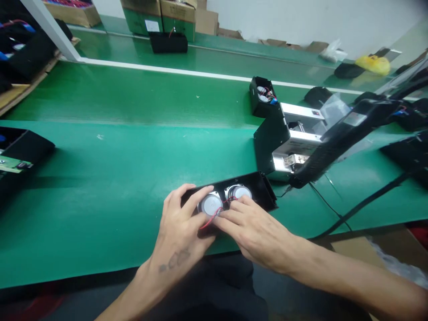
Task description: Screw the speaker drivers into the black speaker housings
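Observation:
A black speaker housing (259, 188) lies at the near edge of the green bench, with two round silver speaker drivers (210, 204) set in it and a red wire (210, 220) looping out. My left hand (179, 234) rests on the housing's left end, fingers curled around the left driver. My right hand (249, 227) lies over the middle, fingertips pressed together at the wire between the drivers.
A silver and black fixture (287, 142) stands right of the housing with a black tool (341, 140) hanging over it. Another open housing (262, 96) sits further back. A black case with a green circuit board (13, 164) lies at the left. Cables (354, 209) trail at right.

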{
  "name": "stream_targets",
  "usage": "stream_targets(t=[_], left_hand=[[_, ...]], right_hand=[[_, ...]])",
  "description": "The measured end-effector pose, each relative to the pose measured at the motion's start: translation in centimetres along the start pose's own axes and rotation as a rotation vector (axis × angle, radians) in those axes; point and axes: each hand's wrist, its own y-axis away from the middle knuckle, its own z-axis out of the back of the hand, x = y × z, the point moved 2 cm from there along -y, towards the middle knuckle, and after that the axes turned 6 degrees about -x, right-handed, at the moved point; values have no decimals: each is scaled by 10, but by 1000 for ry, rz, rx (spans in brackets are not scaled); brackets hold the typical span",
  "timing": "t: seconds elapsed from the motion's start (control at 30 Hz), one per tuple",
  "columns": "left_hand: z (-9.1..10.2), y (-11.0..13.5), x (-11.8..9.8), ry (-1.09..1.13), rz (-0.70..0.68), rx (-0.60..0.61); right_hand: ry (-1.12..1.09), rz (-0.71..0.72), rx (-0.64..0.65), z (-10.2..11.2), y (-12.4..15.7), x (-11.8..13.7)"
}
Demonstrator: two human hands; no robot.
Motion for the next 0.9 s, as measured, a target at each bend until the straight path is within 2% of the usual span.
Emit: stream_targets(t=[0.1,0.2,0.27,0.33,0.37,0.43,0.53,0.9], left_hand=[[2,-8,6,6,7,60],[8,-28,17,56,27,159],[13,-50,28,142,128,301],[17,-74,41,224,291,503],[19,-85,46,235,334,598],[22,-102,52,231,365,708],[25,-111,54,254,374,724],[23,-102,51,408,444,686]], right_hand=[[-10,-76,-19,-4,-6,-2],[-133,-158,41,9,-27,-18],[-246,-218,115,23,-47,-34],[-376,-287,177,38,-66,-51],[-409,-318,209,45,-73,-57],[-434,-356,252,54,-84,-65],[-418,-360,260,58,-90,-67],[-374,-369,217,54,-85,-65]])
